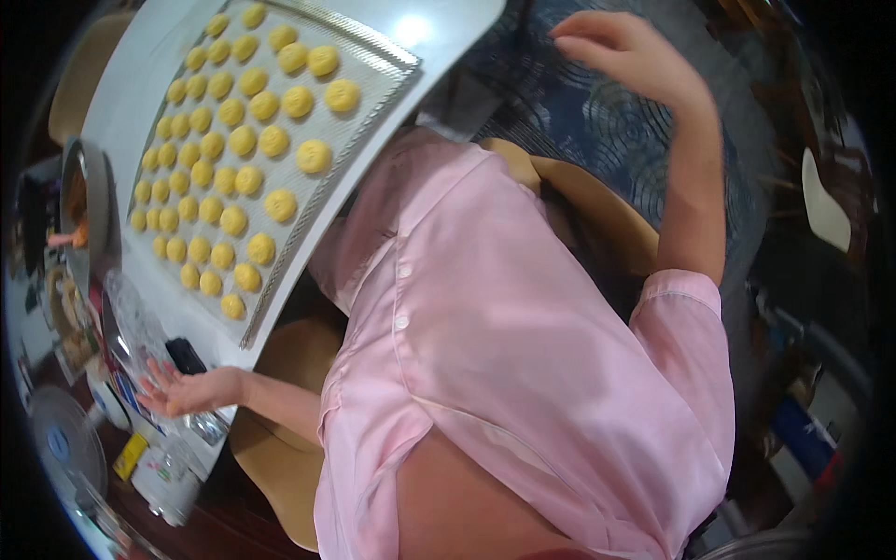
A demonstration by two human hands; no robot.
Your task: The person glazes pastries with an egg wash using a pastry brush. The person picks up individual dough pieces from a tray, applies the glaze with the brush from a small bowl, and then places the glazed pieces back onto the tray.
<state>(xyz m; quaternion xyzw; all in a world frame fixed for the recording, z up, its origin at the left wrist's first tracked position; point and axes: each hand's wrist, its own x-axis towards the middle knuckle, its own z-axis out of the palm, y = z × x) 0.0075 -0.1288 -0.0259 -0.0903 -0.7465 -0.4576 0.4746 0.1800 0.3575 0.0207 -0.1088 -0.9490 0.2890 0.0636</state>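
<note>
A large metal tray [329, 168] with a mesh-patterned rim lies on the white table [448, 21]. Rows of small round yellow dough pieces [272, 140], several with a pressed pattern on top, rest on its pale liner. My left hand [192, 392] is palm up with spread fingers and holds nothing. It is over the table's near left edge, beside a small black object [185, 355] and crumpled clear plastic [136, 308]. Out to the right, away from the table, my right hand [605, 52] hangs above the patterned carpet, fingers slightly bent and apart from the thumb, holding nothing.
A grey-rimmed round pan [98, 203] with orange-brown contents stands beyond the tray at left. Near my left hand are a yellow box [131, 456] and a white package [162, 483]. Tan chairs [273, 483] stand close to the table, and a blue patterned carpet [595, 119] covers the floor.
</note>
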